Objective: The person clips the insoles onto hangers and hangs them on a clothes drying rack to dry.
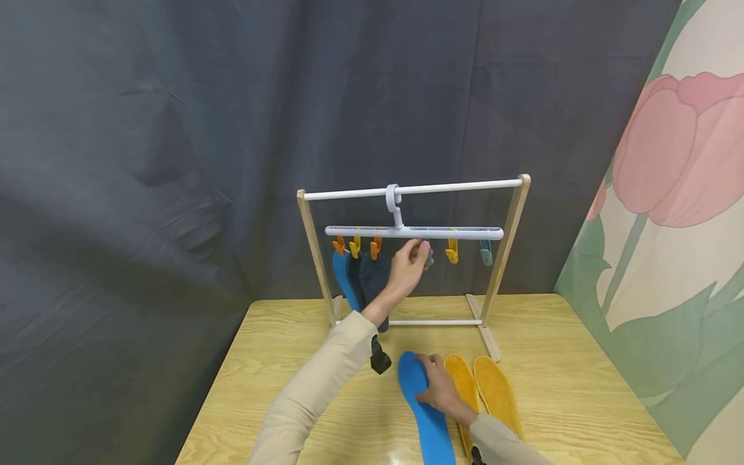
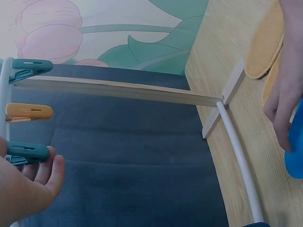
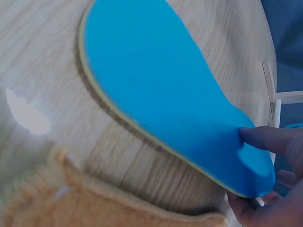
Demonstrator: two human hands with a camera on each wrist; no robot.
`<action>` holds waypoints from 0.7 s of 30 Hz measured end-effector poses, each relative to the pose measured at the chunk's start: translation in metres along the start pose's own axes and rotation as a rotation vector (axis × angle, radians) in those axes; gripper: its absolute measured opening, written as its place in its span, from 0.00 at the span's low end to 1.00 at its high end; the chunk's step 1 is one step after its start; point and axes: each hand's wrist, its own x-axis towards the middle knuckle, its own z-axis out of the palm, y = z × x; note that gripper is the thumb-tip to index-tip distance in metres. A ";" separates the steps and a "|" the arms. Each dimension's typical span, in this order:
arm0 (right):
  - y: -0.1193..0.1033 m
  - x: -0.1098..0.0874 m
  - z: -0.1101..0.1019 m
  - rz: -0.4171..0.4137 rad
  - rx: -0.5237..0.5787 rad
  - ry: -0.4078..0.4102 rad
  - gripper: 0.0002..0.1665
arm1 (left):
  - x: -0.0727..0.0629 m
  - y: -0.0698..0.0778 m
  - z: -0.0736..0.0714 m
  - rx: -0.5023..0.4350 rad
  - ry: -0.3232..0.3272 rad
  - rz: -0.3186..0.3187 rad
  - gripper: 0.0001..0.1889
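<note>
My left hand [image 1: 408, 263] is raised to the hanger [image 1: 453, 233] and pinches a teal clothespin [image 2: 27, 152] hanging from its bar. Down at the table, my right hand [image 1: 440, 385] grips the far end of a blue insole [image 3: 142, 71], thumb on its top face and fingers at its edge. Two orange fuzzy insoles [image 1: 498, 394] lie just to the right, partly under my right forearm. A yellow clothespin [image 1: 451, 251] and another teal clothespin [image 1: 485, 252] hang farther right on the hanger with nothing in them.
A wooden rack [image 1: 504, 258] with a white top rod [image 1: 459, 187] bears the hanger. On its left side, orange and yellow clothespins [image 1: 355, 247] hold a blue insole [image 1: 345, 278] and dark insoles [image 1: 373, 274]. Behind stands a dark curtain [image 1: 232, 129]; a flowered wall [image 1: 668, 258] is at right.
</note>
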 end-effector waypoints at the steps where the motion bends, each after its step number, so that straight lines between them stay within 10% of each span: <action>1: 0.001 0.000 0.000 0.003 0.015 0.000 0.50 | 0.000 -0.001 0.000 0.001 0.003 0.007 0.16; 21: 0.004 0.004 -0.016 0.124 0.071 -0.066 0.35 | -0.002 0.001 -0.007 0.068 -0.030 -0.010 0.18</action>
